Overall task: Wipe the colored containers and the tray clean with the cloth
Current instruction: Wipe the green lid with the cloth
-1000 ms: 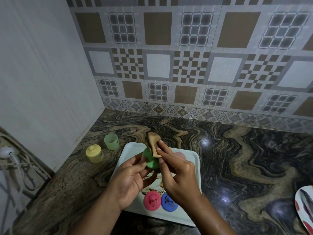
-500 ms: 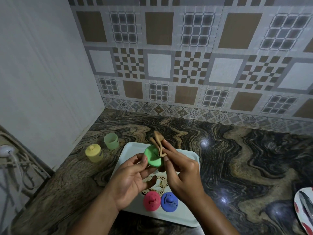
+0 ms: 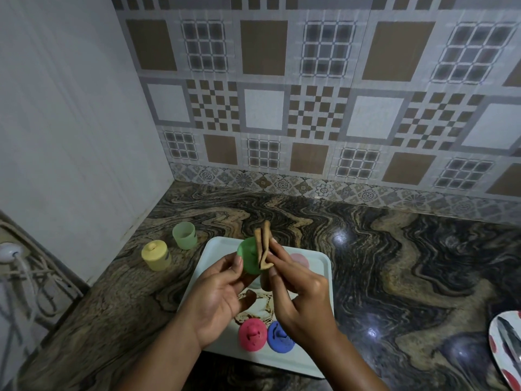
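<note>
Above the tray (image 3: pixel 321 266) the left hand (image 3: pixel 217 294) grips the green lid (image 3: pixel 248 256) while the right hand (image 3: pixel 298 294) pinches the cloth (image 3: pixel 263 246) against it, best turning the lid so the cloth reaches its whole rim

Lighting: dim, cool, indoor. Glare: small white highlights on the polished table (image 3: pixel 408 277). Distortion: lines of the tiled wall (image 3: pixel 265 114) bow toward the frame edges. Focus: soft throughout; left edge murky.
</note>
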